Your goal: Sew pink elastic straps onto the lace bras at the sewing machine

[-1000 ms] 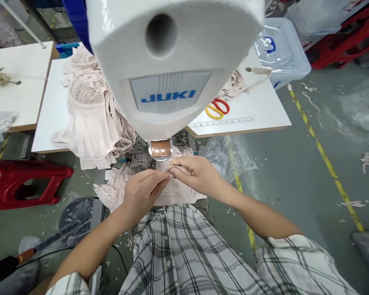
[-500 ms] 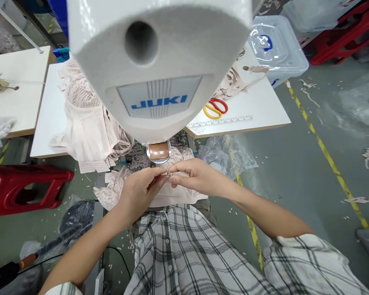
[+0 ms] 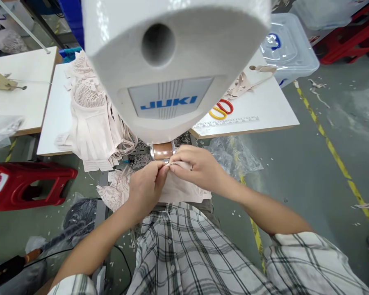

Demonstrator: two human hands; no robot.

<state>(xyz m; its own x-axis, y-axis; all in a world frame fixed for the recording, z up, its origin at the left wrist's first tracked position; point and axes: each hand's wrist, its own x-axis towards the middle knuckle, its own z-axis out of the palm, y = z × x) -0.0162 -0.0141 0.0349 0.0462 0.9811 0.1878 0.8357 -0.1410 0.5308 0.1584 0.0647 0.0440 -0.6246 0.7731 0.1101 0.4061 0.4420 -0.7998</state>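
Observation:
A pale pink lace garment (image 3: 186,186) lies across my lap, just in front of the white sewing machine head (image 3: 169,98) marked JUKI. My left hand (image 3: 149,182) pinches an edge of it between thumb and fingers. Right beside it, my right hand (image 3: 199,166) grips the same edge, with a fold of the fabric showing between thumb and forefinger. The fingertips of both hands nearly touch, below the machine's rounded brown and metal end (image 3: 162,151). A lacy part of the garment (image 3: 115,190) spreads out to the left of my left hand.
Stacked pale pink garments (image 3: 90,123) hang over the left table edge. On the right table (image 3: 276,106) lie red-and-yellow-handled scissors (image 3: 223,110), a clear ruler (image 3: 230,122) and fabric strips (image 3: 241,85). A red stool (image 3: 49,184) stands left; crumpled plastic (image 3: 233,155) lies on the floor at right.
My right hand has risen slightly and turned, lifting a fold of the garment into view. My left hand still pinches the edge. The whole view has shifted a little.

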